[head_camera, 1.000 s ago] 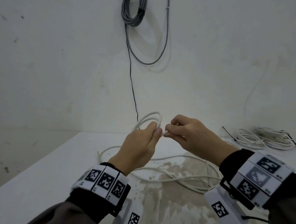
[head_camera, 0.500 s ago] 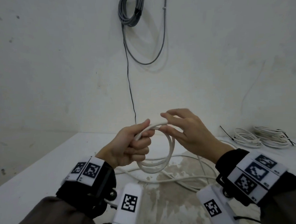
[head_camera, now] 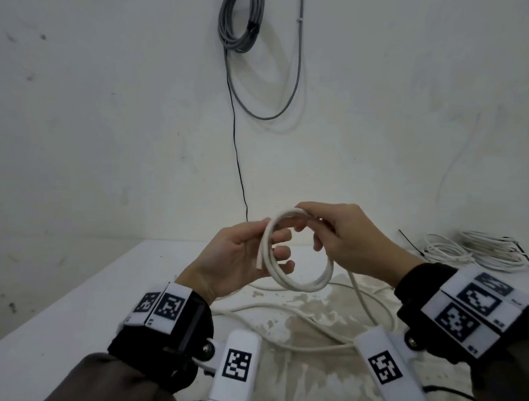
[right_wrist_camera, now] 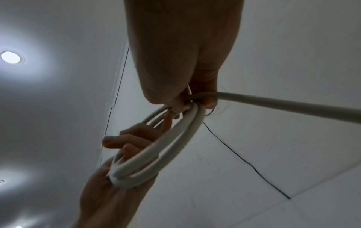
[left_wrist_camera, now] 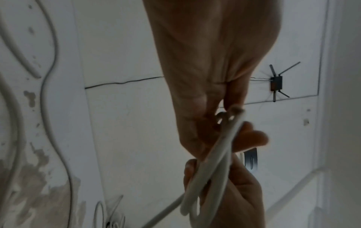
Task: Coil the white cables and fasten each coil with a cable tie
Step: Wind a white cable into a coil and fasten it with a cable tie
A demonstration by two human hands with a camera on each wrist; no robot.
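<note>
A small coil of white cable (head_camera: pixel 304 282) hangs in the air between both hands above the table. My left hand (head_camera: pixel 257 256) holds its left side, thumb on top and fingers curled through the loop, with the cut cable end (head_camera: pixel 259 263) by the palm. My right hand (head_camera: pixel 329 230) pinches the top right of the coil (right_wrist_camera: pixel 175 146) and feeds the free cable (right_wrist_camera: pixel 283 106) that trails down to loose loops (head_camera: pixel 294 324) on the table. The left wrist view shows the coil (left_wrist_camera: pixel 213 162) edge-on between the fingers of both hands.
Two finished white coils (head_camera: pixel 477 250) with black cable ties (head_camera: pixel 412 243) lie at the table's right back. A grey cable coil (head_camera: pixel 240 20) hangs on the wall with a thin black wire (head_camera: pixel 238 158) below it. The white table (head_camera: pixel 79 308) has a worn patch in the middle.
The coil has gained another turn and grown into a round loop. My left hand turned palm-up, and my right hand moved over the top of the coil, laying cable on.
</note>
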